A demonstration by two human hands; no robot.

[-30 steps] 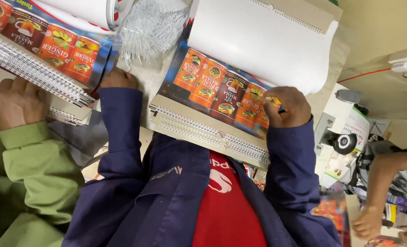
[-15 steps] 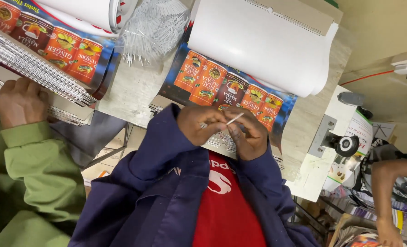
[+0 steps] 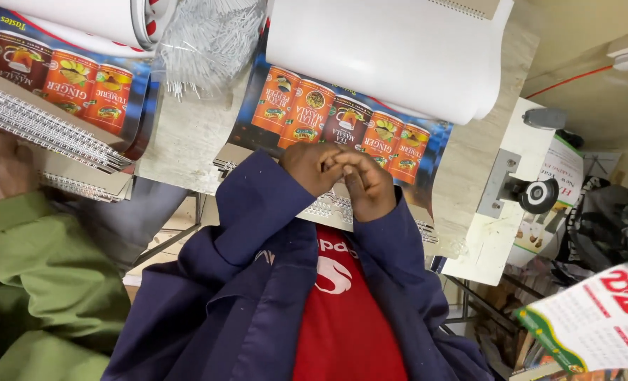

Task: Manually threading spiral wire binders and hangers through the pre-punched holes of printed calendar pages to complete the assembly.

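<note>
A pale, worn bench [image 3: 187,134] fills the upper part of the view. At the top centre lies a loose heap of thin white wire pieces [image 3: 208,39]. To the left, a second stack of spiral-bound calendars [image 3: 53,106] printed with orange tins rests under a co-worker's hand [image 3: 0,166] in a green sleeve [image 3: 39,275]. On the right stands a cream-coloured machine [image 3: 511,204] with a black knob [image 3: 539,196]. A printed calendar sheet [image 3: 596,317] shows at the lower right corner.
</note>
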